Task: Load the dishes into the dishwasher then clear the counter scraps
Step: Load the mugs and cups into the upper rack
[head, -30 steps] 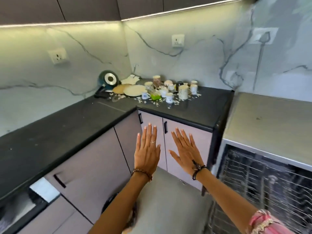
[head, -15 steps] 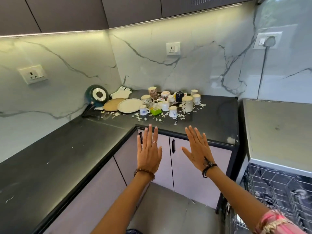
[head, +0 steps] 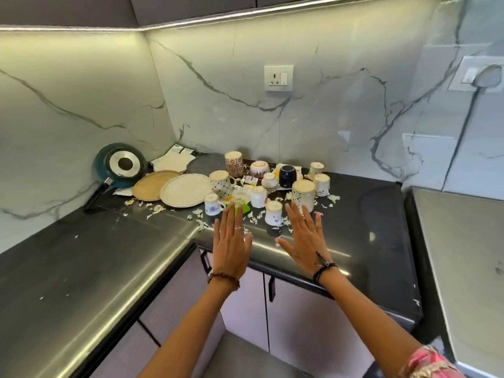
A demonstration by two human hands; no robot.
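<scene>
My left hand (head: 231,241) and my right hand (head: 304,236) are held out flat, fingers spread, empty, just above the front edge of the black counter (head: 362,227). Beyond them, in the corner, stands a cluster of upturned cups, among them a tall white mug (head: 303,195) and a small floral cup (head: 273,213). A cream plate (head: 185,190) and a tan plate (head: 154,185) lie to the left. A teal frying pan (head: 121,165) leans on the wall. White scraps (head: 200,222) litter the counter around the dishes. A green object (head: 246,208) peeks out behind my left fingertips.
The dishwasher's grey top (head: 463,241) fills the right edge. A dark navy cup (head: 287,175) and a bowl (head: 259,168) sit at the back of the cluster. Lilac cabinet doors (head: 294,323) are below the counter. A wall socket (head: 278,77) is above the dishes.
The view has come closer to the corner and risen; my open hands now hover over the counter edge instead of in front of the cabinet doors. The open dishwasher rack has left the view.
</scene>
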